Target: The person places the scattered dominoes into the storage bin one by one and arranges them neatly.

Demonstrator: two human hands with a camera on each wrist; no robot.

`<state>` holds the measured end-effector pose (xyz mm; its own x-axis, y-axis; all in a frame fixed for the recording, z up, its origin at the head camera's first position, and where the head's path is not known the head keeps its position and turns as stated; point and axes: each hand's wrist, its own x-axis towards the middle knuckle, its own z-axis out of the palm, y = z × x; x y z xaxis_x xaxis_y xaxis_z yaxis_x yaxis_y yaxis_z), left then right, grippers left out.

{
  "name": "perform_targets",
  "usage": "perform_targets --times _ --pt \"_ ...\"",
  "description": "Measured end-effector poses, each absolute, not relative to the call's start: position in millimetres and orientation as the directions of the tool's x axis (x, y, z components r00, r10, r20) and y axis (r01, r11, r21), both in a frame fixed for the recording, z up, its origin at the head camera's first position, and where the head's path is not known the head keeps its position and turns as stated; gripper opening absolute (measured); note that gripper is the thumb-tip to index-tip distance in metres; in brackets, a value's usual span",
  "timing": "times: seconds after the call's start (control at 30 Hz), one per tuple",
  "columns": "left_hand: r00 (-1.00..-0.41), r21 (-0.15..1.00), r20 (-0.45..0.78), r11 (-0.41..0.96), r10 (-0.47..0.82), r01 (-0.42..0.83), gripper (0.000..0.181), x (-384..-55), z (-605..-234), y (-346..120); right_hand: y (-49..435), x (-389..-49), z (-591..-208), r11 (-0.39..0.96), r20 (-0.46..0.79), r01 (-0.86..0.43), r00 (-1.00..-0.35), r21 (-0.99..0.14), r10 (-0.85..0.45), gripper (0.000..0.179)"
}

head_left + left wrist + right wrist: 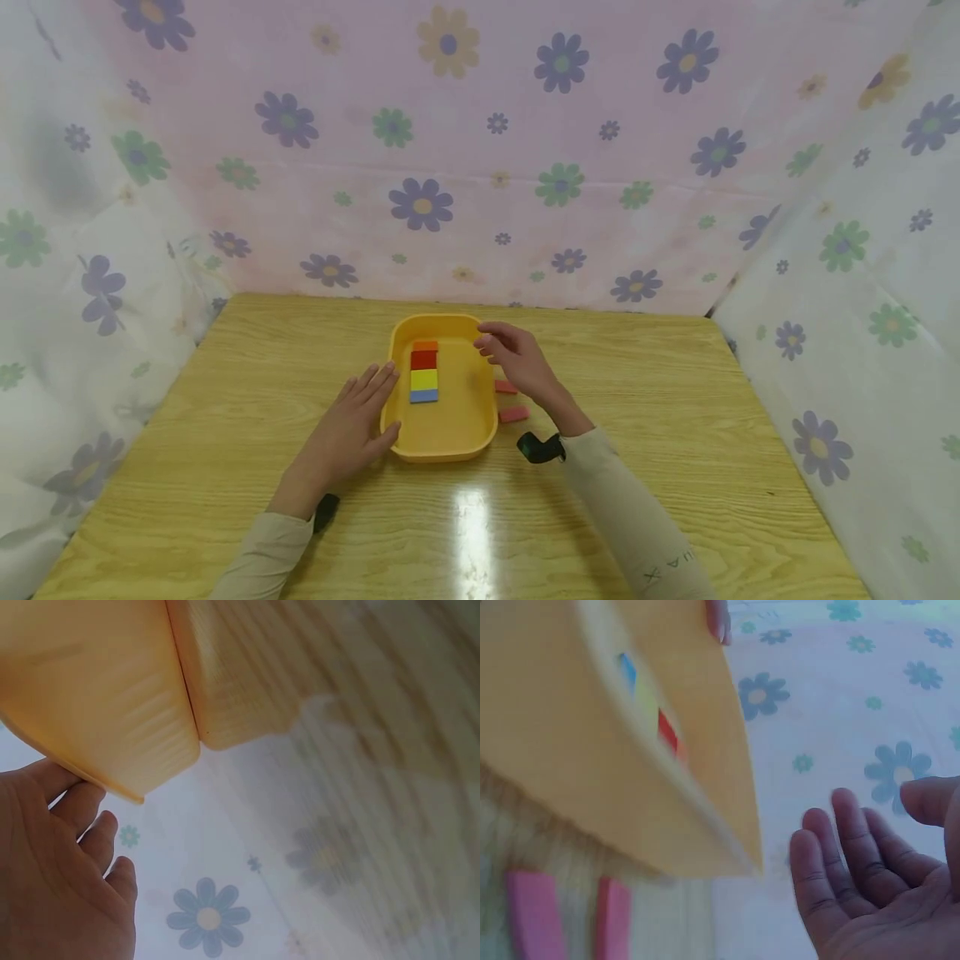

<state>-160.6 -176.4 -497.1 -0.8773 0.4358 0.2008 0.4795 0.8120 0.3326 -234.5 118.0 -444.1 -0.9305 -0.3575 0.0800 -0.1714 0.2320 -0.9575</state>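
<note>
A yellow plastic tray point(450, 433) sits on the table, with a column of small flat blocks along its left inner side. From far to near these are an orange block point(425, 346), a red block point(423, 360), a yellow block point(423, 380) and a blue block point(423, 397). My left hand point(352, 429) rests its straight fingers on the tray's left rim. Over the far right rim hovers my right hand point(517, 358), holding nothing; its loosely bent fingers show in the right wrist view. Two pink blocks point(513, 414) lie just right of the tray, below that hand.
The wooden table point(637, 392) extends on both sides of the tray. Flower-printed cloth point(495, 158) hangs behind it and along both sides. Dark wrist-worn devices point(540, 448) sit by the cuffs.
</note>
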Motion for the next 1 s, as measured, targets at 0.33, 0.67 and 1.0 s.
perform_targets --times 0.33,0.67,1.0 --pt "-0.881 0.325 0.194 0.819 0.431 0.472 0.074 -159 -495 -178 150 -218 -483 0.130 0.094 -0.125 -0.971 -0.984 -0.220 0.032" --pt "-0.879 0.314 0.199 0.822 0.433 0.476 0.073 -156 -498 -177 170 -204 -511 0.075 0.000 -0.011 -0.989 -0.997 -0.145 0.036" --pt "-0.877 0.313 0.209 0.820 0.432 0.479 0.073 -156 -497 -175 177 -198 -520 0.069 -0.025 0.016 -0.990 -0.997 -0.138 0.033"
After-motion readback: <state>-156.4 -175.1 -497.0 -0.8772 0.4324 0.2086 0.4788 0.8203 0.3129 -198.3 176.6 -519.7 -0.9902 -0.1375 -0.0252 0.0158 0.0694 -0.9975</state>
